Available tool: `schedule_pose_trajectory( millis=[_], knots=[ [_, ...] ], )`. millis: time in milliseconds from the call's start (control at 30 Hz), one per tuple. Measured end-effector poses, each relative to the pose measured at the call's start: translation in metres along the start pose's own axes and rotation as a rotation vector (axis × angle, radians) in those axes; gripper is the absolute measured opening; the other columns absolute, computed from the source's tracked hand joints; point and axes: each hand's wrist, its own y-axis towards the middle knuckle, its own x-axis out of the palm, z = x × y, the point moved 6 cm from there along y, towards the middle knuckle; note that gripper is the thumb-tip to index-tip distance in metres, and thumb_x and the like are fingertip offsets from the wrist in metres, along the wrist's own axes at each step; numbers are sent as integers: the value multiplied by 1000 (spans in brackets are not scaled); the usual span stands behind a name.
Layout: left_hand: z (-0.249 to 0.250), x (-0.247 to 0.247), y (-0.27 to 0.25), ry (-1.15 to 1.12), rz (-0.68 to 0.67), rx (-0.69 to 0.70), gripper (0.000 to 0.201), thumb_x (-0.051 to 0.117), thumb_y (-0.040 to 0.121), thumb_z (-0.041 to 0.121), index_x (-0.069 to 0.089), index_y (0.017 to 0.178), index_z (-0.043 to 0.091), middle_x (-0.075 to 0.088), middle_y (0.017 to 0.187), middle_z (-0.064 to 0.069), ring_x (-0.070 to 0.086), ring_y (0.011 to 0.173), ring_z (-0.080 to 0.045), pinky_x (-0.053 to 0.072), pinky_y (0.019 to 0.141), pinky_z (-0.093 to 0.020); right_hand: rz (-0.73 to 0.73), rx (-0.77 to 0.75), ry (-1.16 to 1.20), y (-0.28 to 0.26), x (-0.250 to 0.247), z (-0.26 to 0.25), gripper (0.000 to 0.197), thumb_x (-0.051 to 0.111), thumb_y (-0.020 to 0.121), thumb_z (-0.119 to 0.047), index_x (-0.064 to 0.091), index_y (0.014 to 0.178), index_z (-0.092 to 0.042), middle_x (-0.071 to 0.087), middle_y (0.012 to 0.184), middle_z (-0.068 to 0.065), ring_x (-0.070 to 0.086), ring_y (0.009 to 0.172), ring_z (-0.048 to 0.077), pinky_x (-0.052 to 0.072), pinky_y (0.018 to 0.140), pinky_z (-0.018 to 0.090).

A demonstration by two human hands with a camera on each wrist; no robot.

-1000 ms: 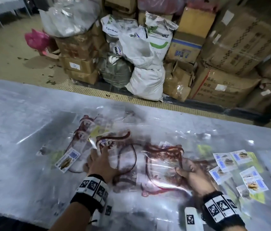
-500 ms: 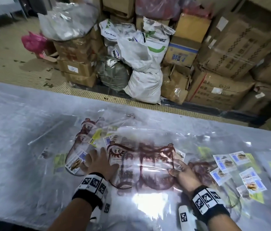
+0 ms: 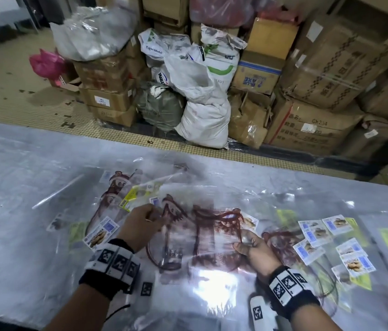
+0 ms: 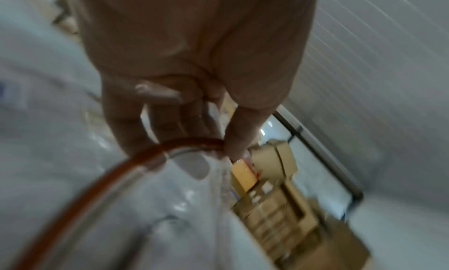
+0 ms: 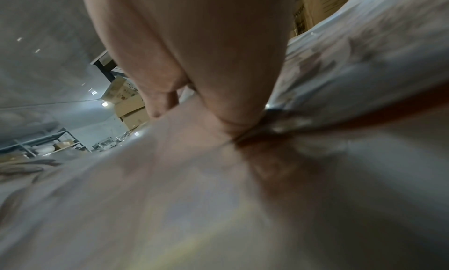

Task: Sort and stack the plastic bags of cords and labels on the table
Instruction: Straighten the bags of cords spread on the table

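Note:
A clear plastic bag (image 3: pixel 202 235) holding dark red cords and a printed label lies in the middle of the table (image 3: pixel 21 168). My left hand (image 3: pixel 140 220) pinches its left edge, thumb against fingers; the left wrist view shows the fingers (image 4: pixel 126 124) curled behind a red cord (image 4: pixel 97 178) inside the plastic. My right hand (image 3: pixel 250 247) grips the bag's right edge, thumb on top. A heap of similar bags (image 3: pixel 126 194) with yellow and white labels lies under and behind the left hand. More bags with labels (image 3: pixel 326 237) are spread to the right.
The table is covered with a shiny plastic sheet. Beyond its far edge stand cardboard boxes (image 3: pixel 307 125), white sacks (image 3: pixel 205 115) and a pink bag (image 3: pixel 45 63) on a tiled floor. A white straw-like strip (image 3: pixel 57 192) lies at the left.
Both hands have slid the cord bag leftward toward the left heap. The left hand went from lying flat on the bags to pinching the bag's edge.

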Motion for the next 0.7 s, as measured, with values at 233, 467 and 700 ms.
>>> schedule_pose_trajectory(
  millis=[233, 467, 700],
  knots=[
    [91, 0, -40, -60, -145, 331, 40, 47, 100, 2, 58, 125, 31, 72, 95, 1, 71, 69, -25, 59, 65, -54, -40, -14, -13, -3, 4, -3, 36, 59, 93, 3, 56, 125, -13, 73, 107, 21, 68, 88, 44, 50, 89, 63],
    [130, 21, -57, -660, -248, 215, 44, 44, 98, -3, 55, 125, 30, 73, 105, -9, 68, 65, -24, 51, 46, -27, -24, -27, 91, 4, 1, -2, 40, 57, 92, 9, 60, 122, -16, 71, 96, 26, 70, 62, 31, 61, 60, 42],
    [11, 84, -19, -291, -14, -71, 23, 61, 86, -2, 53, 104, 9, 66, 70, -15, 62, 54, -21, 57, 54, -42, -20, -69, 54, -4, -8, -10, 45, 56, 93, 7, 63, 121, -28, 74, 109, 12, 72, 83, 26, 58, 75, 40]
  ],
)
